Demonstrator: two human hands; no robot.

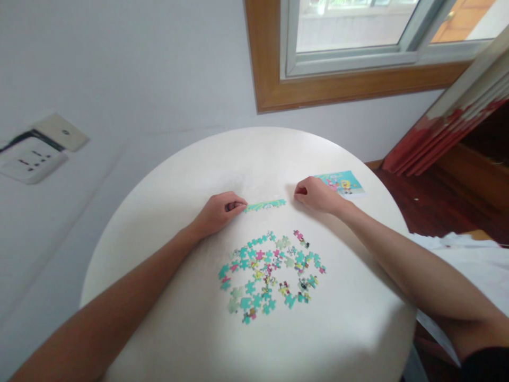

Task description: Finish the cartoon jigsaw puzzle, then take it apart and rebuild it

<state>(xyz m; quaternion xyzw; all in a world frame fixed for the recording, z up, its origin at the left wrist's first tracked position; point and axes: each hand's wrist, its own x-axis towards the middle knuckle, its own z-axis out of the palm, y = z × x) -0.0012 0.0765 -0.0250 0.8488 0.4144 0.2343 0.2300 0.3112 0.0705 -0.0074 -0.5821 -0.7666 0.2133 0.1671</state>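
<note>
A narrow strip of joined jigsaw pieces [265, 205], turquoise with yellow-green, lies across the middle of the white round table [167, 334]. At its left end my left hand [220, 212] is closed, thumb and forefinger pinched on the end of the strip. My right hand [317, 194] rests just beyond the strip's right end, apart from it, with the fingers curled together; whether a piece is in them is hidden. Nearer to me lies a loose spread of jigsaw pieces [245, 303] in turquoise, pink, yellow and pale green.
Partly behind my right hand lies a picture card [353, 183] with cartoon figures. A wall with a socket [34, 159] stands at the left, a wood-framed window [270, 87] behind. White sheets [465, 270] are beside the table's right edge, near a red-and-cream curtain [445, 122].
</note>
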